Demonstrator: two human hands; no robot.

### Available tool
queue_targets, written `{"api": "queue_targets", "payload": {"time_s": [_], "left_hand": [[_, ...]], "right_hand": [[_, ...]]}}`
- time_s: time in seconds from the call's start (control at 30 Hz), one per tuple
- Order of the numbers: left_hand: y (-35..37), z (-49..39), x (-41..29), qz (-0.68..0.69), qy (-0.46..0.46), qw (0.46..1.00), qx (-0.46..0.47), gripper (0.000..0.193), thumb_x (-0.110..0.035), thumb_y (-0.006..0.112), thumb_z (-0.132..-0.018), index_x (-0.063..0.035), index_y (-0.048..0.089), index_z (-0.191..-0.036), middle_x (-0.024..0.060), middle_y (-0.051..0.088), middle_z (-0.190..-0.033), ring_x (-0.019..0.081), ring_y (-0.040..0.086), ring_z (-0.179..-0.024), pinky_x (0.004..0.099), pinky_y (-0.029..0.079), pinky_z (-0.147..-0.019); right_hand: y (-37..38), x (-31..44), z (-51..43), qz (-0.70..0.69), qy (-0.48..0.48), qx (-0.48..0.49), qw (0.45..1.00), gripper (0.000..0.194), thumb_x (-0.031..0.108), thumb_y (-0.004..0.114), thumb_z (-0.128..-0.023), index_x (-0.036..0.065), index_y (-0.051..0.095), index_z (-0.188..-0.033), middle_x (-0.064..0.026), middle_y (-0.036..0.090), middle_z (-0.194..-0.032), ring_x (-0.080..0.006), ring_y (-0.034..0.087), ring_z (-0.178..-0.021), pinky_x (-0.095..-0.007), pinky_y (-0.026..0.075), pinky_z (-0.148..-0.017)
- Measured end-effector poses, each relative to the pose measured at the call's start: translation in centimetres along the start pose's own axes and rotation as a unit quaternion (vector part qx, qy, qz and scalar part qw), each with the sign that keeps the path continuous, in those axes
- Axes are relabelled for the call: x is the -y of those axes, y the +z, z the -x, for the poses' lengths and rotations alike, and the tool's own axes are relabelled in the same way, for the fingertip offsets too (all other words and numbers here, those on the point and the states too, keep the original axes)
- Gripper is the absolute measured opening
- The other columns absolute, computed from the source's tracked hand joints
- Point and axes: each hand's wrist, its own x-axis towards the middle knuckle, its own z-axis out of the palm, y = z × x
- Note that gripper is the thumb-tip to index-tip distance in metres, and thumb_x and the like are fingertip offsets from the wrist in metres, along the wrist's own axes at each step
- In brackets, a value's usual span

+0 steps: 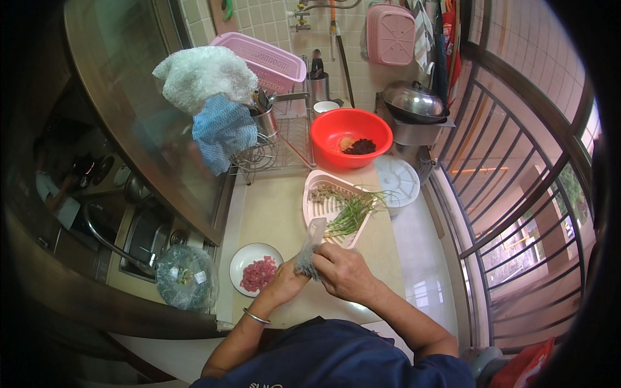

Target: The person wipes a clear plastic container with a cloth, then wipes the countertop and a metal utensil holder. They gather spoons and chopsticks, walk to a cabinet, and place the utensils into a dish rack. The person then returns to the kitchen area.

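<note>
Between my two hands is a cleaver (316,232) with a wide blade, its blade pointing away from me, and a grey scouring cloth (306,263) around its lower part. My left hand (288,283) holds the cleaver from beneath; its fingers are partly hidden. My right hand (340,271) grips the grey cloth against it. Just beyond lies a pale pink draining basket (310,213) with green scallions (351,216) and small brownish pieces (326,192). To the left, a white plate (238,259) bears chopped raw meat (259,275).
A red basin (322,133) with dark food stands behind the basket, beside a white round lid (399,179). A wire dish rack (296,145) with a blue cloth (223,133) is at the back left. Railings rise at right. Another person (65,208) is at far left.
</note>
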Motion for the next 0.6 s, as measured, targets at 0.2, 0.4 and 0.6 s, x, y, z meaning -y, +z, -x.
{"api": "queue_targets", "payload": {"time_s": [0.2, 0.4, 0.6], "left_hand": [[-0.6, 0.8, -1.2, 0.428, -0.015, 0.890, 0.154, 0.078, -0.044, 0.055, -0.092, -0.0181, 0.012, -0.151, 0.0132, 0.041, -0.140, 0.0278, 0.048, -0.120, 0.0448, 0.040, -0.100], [0.3, 0.3, -2.7, 0.544, -0.045, 0.820, 0.172, 0.079, -0.069, 0.024, -0.090, -0.0195, 0.012, -0.150, 0.0091, 0.035, -0.144, 0.0309, 0.046, -0.122, 0.0507, 0.038, -0.100], [0.6, -0.1, -3.0, 0.532, -0.043, 0.833, 0.143, 0.078, -0.066, 0.025, -0.092, -0.0149, 0.013, -0.150, 0.0121, 0.035, -0.144, 0.0324, 0.043, -0.127, 0.0551, 0.036, -0.101]], "right_hand": [[-0.8, -2.1, 2.3, -0.241, 0.176, -0.090, 0.950, 0.030, 0.001, 0.057, -0.069, -0.001, 0.060, -0.099, -0.0147, 0.057, -0.090, -0.0315, 0.057, -0.079, -0.0381, 0.048, -0.073], [-1.7, -1.7, -0.9, -0.090, 0.127, -0.152, 0.976, 0.034, 0.000, 0.060, -0.067, -0.001, 0.061, -0.100, -0.0164, 0.056, -0.105, -0.0343, 0.059, -0.091, -0.0390, 0.049, -0.080], [1.1, -1.7, -0.5, 0.030, 0.040, -0.098, 0.994, 0.032, 0.002, 0.063, -0.064, -0.002, 0.059, -0.095, -0.0174, 0.055, -0.110, -0.0325, 0.057, -0.094, -0.0390, 0.048, -0.079]]}}
